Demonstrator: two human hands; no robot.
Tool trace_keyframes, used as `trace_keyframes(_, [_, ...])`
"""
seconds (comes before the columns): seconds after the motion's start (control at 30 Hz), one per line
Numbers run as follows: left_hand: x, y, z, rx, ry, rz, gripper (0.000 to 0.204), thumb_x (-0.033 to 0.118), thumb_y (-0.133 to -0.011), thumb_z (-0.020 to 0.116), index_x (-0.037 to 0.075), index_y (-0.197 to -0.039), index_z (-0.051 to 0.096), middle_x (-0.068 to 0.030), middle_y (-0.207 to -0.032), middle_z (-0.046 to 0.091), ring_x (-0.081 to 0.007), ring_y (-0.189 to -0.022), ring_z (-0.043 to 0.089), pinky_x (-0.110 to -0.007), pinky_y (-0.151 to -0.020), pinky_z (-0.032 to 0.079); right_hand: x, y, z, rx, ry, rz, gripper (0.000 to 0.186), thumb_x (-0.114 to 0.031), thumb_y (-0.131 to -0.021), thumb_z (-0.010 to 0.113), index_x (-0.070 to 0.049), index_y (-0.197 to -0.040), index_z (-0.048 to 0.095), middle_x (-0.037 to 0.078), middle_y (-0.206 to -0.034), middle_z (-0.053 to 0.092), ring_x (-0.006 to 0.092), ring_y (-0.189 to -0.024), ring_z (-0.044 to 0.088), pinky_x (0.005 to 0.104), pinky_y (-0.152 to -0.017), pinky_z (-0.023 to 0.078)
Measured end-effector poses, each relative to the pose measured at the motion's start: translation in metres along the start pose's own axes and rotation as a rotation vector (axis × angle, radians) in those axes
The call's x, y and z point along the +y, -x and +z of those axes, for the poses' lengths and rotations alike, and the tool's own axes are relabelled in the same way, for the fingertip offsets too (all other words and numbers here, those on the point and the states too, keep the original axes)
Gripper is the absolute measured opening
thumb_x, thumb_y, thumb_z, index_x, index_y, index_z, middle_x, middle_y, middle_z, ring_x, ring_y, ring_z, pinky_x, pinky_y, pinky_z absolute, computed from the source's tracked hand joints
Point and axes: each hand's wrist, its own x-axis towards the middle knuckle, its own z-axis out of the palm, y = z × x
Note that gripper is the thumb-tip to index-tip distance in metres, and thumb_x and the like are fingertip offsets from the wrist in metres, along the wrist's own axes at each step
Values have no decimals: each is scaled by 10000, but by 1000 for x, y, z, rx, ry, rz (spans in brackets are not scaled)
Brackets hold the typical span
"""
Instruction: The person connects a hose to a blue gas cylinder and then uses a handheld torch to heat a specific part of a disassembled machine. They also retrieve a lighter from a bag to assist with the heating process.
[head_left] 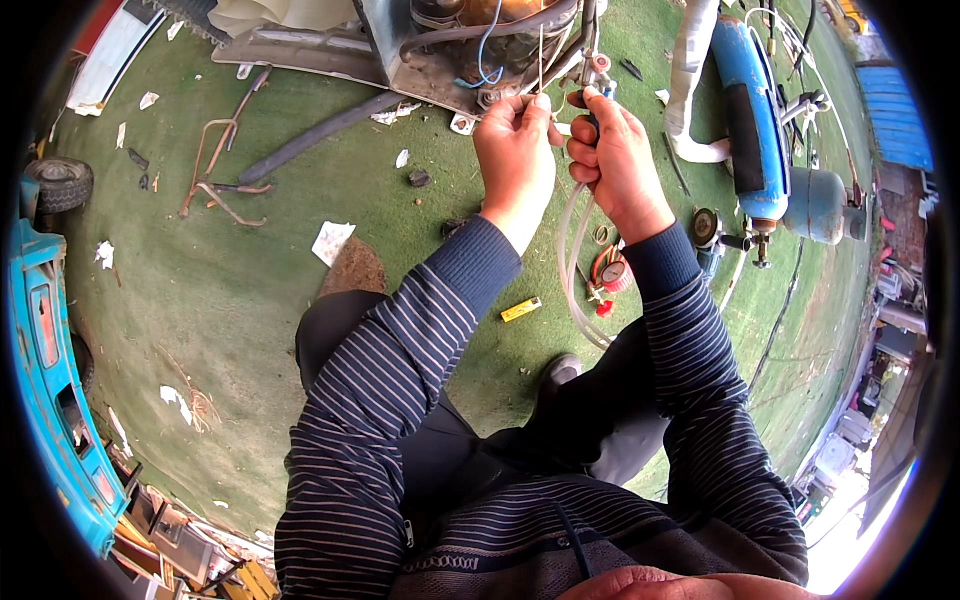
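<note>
My left hand [514, 162] pinches a thin pale rod [541, 62] that stands up from between thumb and fingers. Beside it, my right hand [626, 168] is wrapped round a gas torch [600, 64] with a red knob and a blue part. Clear hoses [566, 242] hang below the right hand and curve toward my knee. Both hands are in front of a metal base [432, 82] carrying dark pipes and a blue wire [487, 48]. The torch's tip is hard to make out among the pipes.
On the right lie a blue gas cylinder [742, 120], a grey-blue tank [815, 205] and a wrapped white pipe [690, 90]. A red gauge [614, 276] and a yellow box [521, 309] lie near my feet. Bent copper pipes [212, 165] and a dark foam tube [315, 138] lie left.
</note>
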Motion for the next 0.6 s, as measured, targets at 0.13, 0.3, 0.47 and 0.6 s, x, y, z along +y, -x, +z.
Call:
trace_keyframes(0.13, [-1,0,1,1,16,-5,153,200,-1027,627,52,-988,641,18,-711,594,-42,-508,462,-220,-435,352,-5,0,-2,9,20,11,225,-290,-1040,570,-65,-1058,568,-70,-672,379,38,-502,319,228,-434,232])
trace_keyframes(0.3, [-3,1,3,-5,62,1,136,182,-1027,630,59,-973,645,15,-718,605,-40,-539,465,-215,-479,354,-3,0,-4,-4,40,-7,226,-291,-1041,572,-66,-1062,569,-70,-677,380,39,-503,320,226,-432,227])
trace_keyframes(0.47, [-2,1,4,1,63,-5,136,179,-1028,629,59,-968,648,14,-721,609,-41,-557,471,-215,-502,362,-6,1,-6,-20,28,21,234,-302,-1043,571,-69,-1071,571,-69,-677,372,40,-507,317,222,-432,225])
trace_keyframes(0.6, [-2,1,4,3,61,-1,139,178,-1030,625,57,-966,647,12,-725,613,-42,-567,478,-217,-515,371,-10,-1,-12,-55,25,47,244,-309,-1047,565,-70,-1091,570,-66,-680,366,42,-512,316,218,-433,226])
